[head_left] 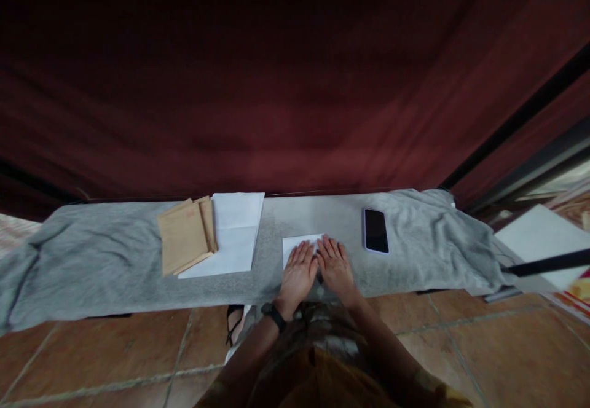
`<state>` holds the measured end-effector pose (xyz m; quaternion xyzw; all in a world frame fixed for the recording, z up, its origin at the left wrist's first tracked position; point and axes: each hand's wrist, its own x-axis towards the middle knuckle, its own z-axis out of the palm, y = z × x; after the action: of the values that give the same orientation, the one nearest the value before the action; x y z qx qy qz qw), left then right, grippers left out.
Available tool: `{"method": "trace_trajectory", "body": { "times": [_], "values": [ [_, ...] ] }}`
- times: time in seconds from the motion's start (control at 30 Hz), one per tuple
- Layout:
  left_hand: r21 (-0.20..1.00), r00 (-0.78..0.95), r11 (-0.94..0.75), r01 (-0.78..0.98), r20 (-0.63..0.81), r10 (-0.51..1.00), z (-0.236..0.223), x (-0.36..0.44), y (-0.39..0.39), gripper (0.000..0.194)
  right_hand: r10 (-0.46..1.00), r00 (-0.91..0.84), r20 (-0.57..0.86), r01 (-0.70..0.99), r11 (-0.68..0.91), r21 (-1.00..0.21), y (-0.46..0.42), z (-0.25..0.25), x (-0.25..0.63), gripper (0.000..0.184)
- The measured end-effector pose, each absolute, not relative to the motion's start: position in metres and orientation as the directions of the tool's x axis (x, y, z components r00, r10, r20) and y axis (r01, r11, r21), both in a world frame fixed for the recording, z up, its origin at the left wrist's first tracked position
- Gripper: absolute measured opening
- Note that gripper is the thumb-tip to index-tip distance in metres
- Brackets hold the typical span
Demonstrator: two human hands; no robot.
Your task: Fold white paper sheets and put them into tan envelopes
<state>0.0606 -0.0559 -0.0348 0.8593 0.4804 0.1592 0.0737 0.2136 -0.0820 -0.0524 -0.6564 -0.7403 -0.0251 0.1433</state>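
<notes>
A small folded white sheet of paper [295, 244] lies on the grey cloth [92, 260] that covers the table. My left hand [298, 271] and my right hand [335, 265] rest side by side on it. Both have their fingers stretched flat and press down on the paper. A black watch sits on my left wrist. The hands hide most of the sheet's lower part.
Brown envelopes [187, 235] lie stacked on white sheets [235, 236] to the left. A black phone [376, 230] lies face up to the right. A dark red curtain hangs behind the table. Tiled floor and a sandalled foot [235, 323] show below. A white board [541, 242] stands at far right.
</notes>
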Motion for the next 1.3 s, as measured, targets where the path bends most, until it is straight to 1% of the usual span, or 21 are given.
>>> {"method": "trace_trajectory", "body": {
  "times": [0.1,0.2,0.43,0.7,0.87,1.03,1.2,1.3],
  "values": [
    [0.228,0.479,-0.495,0.838,0.125,0.869,-0.036,0.067,-0.044,0.054,0.968,-0.076,0.241,0.984,0.112,-0.140,-0.080,-0.056,0.212,0.050],
    [0.206,0.501,-0.510,0.835,0.097,0.860,-0.041,0.074,-0.037,0.054,0.969,-0.054,0.243,0.988,0.087,-0.130,-0.079,-0.060,0.211,0.052],
    [0.187,0.448,-0.461,0.868,0.109,0.888,-0.051,0.075,-0.027,0.059,0.965,-0.069,0.252,0.989,0.100,-0.112,-0.079,-0.059,0.209,0.052],
    [0.140,0.346,-0.369,0.919,0.161,0.924,-0.056,0.043,-0.027,0.063,0.942,-0.033,0.334,0.982,0.093,-0.167,-0.078,-0.063,0.209,0.054],
    [0.136,0.299,-0.324,0.936,0.179,0.937,-0.057,0.027,-0.029,0.063,0.950,-0.023,0.310,0.979,0.084,-0.187,-0.079,-0.064,0.209,0.053],
    [0.124,0.294,-0.317,0.940,0.171,0.940,-0.057,0.026,-0.030,0.062,0.945,0.013,0.326,0.974,0.061,-0.217,-0.069,-0.063,0.199,0.050],
    [0.116,0.296,-0.317,0.941,0.164,0.941,-0.055,0.026,-0.031,0.061,0.970,-0.018,0.244,0.973,0.073,-0.218,-0.054,-0.064,0.180,0.051],
    [0.108,0.305,-0.325,0.940,0.165,0.938,-0.053,0.026,-0.031,0.058,0.962,-0.005,0.273,0.971,0.070,-0.230,-0.052,-0.069,0.176,0.053]
  ]
}}
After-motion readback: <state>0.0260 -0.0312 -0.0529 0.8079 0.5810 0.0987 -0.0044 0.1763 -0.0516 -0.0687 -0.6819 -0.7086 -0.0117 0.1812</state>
